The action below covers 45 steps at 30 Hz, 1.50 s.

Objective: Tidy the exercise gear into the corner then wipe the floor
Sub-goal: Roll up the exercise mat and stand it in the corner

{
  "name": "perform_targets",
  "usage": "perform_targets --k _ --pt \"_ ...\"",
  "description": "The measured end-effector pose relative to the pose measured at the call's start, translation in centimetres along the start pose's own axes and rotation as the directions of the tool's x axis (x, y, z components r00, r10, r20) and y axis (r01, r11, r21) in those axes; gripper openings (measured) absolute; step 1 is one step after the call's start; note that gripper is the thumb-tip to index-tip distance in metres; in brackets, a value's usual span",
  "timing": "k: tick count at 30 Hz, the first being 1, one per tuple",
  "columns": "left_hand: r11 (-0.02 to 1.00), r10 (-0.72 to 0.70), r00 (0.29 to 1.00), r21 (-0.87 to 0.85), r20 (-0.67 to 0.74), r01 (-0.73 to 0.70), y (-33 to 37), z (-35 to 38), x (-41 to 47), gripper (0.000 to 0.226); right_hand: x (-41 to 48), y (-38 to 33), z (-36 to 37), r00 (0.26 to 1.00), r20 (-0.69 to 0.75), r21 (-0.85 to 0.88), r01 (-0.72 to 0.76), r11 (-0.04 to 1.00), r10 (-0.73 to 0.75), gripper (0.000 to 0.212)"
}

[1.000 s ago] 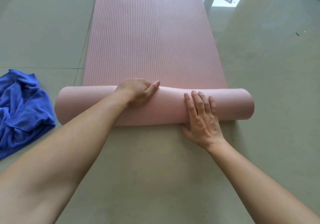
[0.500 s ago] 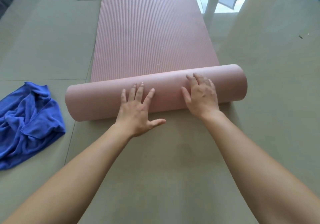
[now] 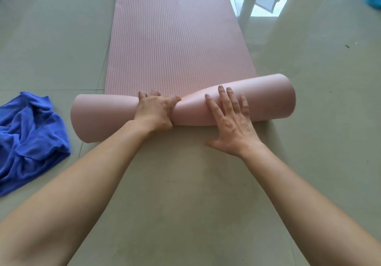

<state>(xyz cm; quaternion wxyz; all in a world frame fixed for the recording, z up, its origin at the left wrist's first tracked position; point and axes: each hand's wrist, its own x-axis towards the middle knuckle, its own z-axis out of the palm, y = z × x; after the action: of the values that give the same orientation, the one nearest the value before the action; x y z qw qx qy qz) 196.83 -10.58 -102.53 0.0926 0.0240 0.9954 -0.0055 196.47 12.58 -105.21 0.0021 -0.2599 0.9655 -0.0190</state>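
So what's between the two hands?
Only a short stretch of the rolled pink yoga mat, squeezed narrow beside the gripping left hand; the right hand lies open on it. Head view shows this.

The yoga mat is pale pink with fine lengthwise ribbing, its rolled part plain. The towel at lower left is royal blue. The floor is glossy grey-beige tile.

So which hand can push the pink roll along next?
Probably the right hand: its fingers lie flat and spread on the mat roll. The left hand is curled, squeezing the roll's middle.
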Motion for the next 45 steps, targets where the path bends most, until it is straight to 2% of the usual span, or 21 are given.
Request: perform_targets --k 3,6,8,10,12,13,14,16,18,21,26,29,31,33,35,37,39,41,42,43,45 --pt "0.986 0.114 0.981 -0.135 0.156 -0.093 -0.2 -1.8 -0.6 0.055 1.1 -0.7 -2.3 0.994 0.108 -0.005 -0.018 1.0 0.018 0.118" --pt "0.971 0.153 0.943 -0.222 0.296 -0.088 -1.1 -2.0 -1.5 0.081 3.2 -0.8 -4.6 0.945 0.327 0.029 0.019 0.999 -0.027 0.089" --pt "0.976 0.145 0.936 -0.205 0.321 -0.081 -0.9 -1.7 -2.7 0.102 4.6 -0.1 -5.5 0.88 0.474 0.115 -0.031 0.993 -0.028 0.098" --pt "0.987 0.117 0.972 -0.132 0.204 -0.091 0.0 -1.2 -3.9 0.098 5.4 0.6 -5.5 0.855 0.518 0.164 -0.097 0.982 -0.002 0.111" --pt "0.993 0.104 0.993 -0.043 -0.052 -0.106 1.0 0.0 -4.7 0.078 5.5 0.7 -4.6 0.891 0.451 0.128 -0.129 0.983 0.058 0.109" --pt "0.995 0.09 0.985 -0.03 -0.146 -0.095 1.5 0.8 -4.9 0.072 5.2 0.4 -4.0 0.926 0.367 0.107 -0.14 0.984 0.092 0.1" --pt "0.997 0.064 0.984 -0.027 -0.168 -0.07 1.7 1.5 -4.9 0.073 4.7 0.1 -3.2 0.958 0.256 0.113 -0.162 0.98 0.129 0.087" --pt "0.998 0.009 1.0 0.056 -0.005 -0.009 1.9 3.1 -4.6 0.101 3.5 -0.8 -2.2 0.983 0.045 0.166 -0.181 0.969 0.176 0.062" --pt "0.982 -0.011 0.996 0.187 0.092 -0.006 2.0 4.1 -3.9 0.126 2.3 -1.1 -1.5 0.989 0.036 0.166 -0.146 0.975 0.141 0.055" --pt "0.984 -0.005 1.0 0.18 0.021 0.001 2.0 4.4 -2.9 0.1 0.6 -0.4 -1.0 0.979 0.198 0.151 -0.084 0.985 0.053 0.075" --pt "1.0 0.02 1.0 0.024 -0.018 -0.02 1.0 1.4 -1.1 0.063 -0.3 0.6 -1.4 0.976 0.217 -0.017 -0.016 1.0 0.019 0.133" --pt "0.995 0.073 0.991 -0.072 0.11 -0.065 0.5 -1.5 -0.8 0.05 0.5 0.4 -2.5 0.982 0.181 -0.052 -0.054 0.997 0.062 0.123" --pt "0.987 0.131 0.966 -0.125 0.223 -0.105 0.1 -2.6 -1.1 0.055 1.5 0.6 -4.1 0.964 0.263 -0.034 -0.026 0.999 0.034 0.106" --pt "0.969 0.163 0.928 -0.233 0.334 -0.086 -0.5 -2.9 -1.8 0.066 2.7 0.9 -5.8 0.906 0.424 0.052 -0.018 0.998 -0.005 0.095" --pt "0.945 0.197 0.905 -0.318 0.378 -0.073 -0.9 -2.8 -2.7 0.087 3.4 1.3 -6.9 0.822 0.569 0.133 -0.102 0.986 0.008 0.099" --pt "0.958 0.204 0.92 -0.262 0.334 -0.118 -0.8 -2.6 -3.6 0.101 3.6 1.7 -6.8 0.783 0.62 0.182 -0.197 0.963 0.043 0.112" --pt "0.978 0.145 0.975 -0.173 0.171 -0.115 -0.1 -2.0 -4.5 0.091 3.5 1.9 -6.0 0.821 0.565 0.207 -0.235 0.95 0.079 0.115" --pt "0.984 0.093 0.992 -0.144 -0.081 -0.104 1.0 -0.6 -5.1 0.07 3.3 2.1 -4.6 0.917 0.372 0.166 -0.218 0.962 0.144 0.1" --pt "0.987 0.078 0.987 -0.128 -0.14 -0.096 1.5 0.1 -5.3 0.069 3.1 2.1 -4.0 0.953 0.237 0.162 -0.228 0.96 0.187 0.088" --pt "0.993 0.068 0.991 -0.085 -0.112 -0.078 2.0 1.0 -5.4 0.085 2.9 1.9 -3.5 0.969 0.108 0.181 -0.238 0.954 0.221 0.074" --pt "0.994 0.037 0.996 0.1 0.078 -0.045 2.7 2.8 -5.4 0.128 2.0 1.4 -2.4 0.971 -0.048 0.248 -0.216 0.945 0.234 0.057"
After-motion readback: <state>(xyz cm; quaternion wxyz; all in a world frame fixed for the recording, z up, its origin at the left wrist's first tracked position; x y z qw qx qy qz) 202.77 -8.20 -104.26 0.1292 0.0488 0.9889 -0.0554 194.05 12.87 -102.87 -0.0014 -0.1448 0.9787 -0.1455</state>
